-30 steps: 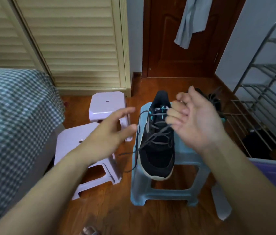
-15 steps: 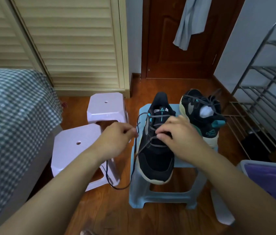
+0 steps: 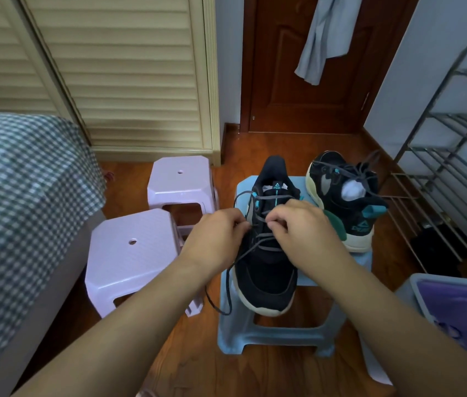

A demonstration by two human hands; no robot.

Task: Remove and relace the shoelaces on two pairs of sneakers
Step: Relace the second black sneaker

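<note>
Two forearms reach in from the bottom edge and both hands are on the laces: the left hand (image 3: 216, 236) has its fingers curled, pinching the grey shoelace (image 3: 258, 245) at the shoe's left side, a loose loop of it dangling off the stool's front; the right hand (image 3: 301, 224) is curled too, pinching the lace over the middle eyelets. The black sneaker (image 3: 266, 279) sits toe-forward on the blue stool (image 3: 281, 333), its partner sneaker (image 3: 346, 202) just beside it at the far right corner. Left of them stand two lilac stools (image 3: 129, 262), then the louvred doors (image 3: 129, 70) behind
</note>
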